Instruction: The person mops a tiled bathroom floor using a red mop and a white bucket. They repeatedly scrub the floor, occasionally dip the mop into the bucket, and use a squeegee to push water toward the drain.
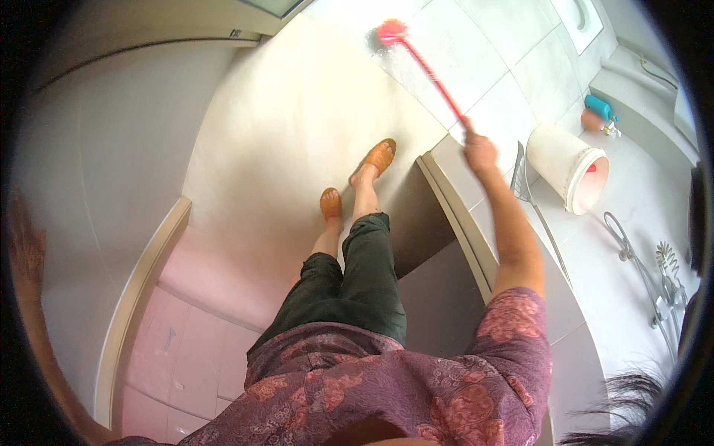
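Note:
My right hand (480,154) is closed round the end of a long-handled red brush (435,78). The arm reaches forward, and the brush's round red head (392,32) is down on the pale floor tiles (476,52), slightly blurred. At the far left my left hand (27,241) lies against a smooth light wall panel (111,149), fingers stretched out and holding nothing.
My feet, in orange-brown slippers (381,154), stand on a cream floor by a door frame edge (454,215). On the right are a white bucket (550,160) with something red inside, a turquoise bottle (597,106), and a shower hose (639,260). A door (149,37) is at upper left.

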### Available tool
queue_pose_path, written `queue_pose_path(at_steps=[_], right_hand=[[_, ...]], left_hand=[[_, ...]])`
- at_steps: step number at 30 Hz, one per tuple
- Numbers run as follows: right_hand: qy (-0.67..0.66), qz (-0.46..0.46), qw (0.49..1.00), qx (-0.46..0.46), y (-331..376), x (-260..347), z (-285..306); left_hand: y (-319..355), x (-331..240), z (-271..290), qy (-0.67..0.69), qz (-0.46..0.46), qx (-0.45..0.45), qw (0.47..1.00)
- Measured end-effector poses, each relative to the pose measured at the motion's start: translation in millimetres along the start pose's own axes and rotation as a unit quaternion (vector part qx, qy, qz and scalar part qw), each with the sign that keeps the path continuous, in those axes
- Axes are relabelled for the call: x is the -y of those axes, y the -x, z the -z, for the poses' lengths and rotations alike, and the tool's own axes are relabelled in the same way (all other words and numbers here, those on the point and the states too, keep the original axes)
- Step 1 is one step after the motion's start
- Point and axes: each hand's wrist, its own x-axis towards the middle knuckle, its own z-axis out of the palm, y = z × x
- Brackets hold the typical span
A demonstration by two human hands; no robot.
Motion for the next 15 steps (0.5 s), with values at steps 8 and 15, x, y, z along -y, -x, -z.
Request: queue_pose_path(at_steps=[8,15], right_hand=[[-0.233,0.085,0.969,0.025,-68,200,-16],[-0.220,-0.014,0.970,0.101,52,54,-97]], left_hand=[[10,-19,-47,0.005,0.065,-0.052,0.996],[18,-24,-57,0.053,0.075,0.014,0.996]])
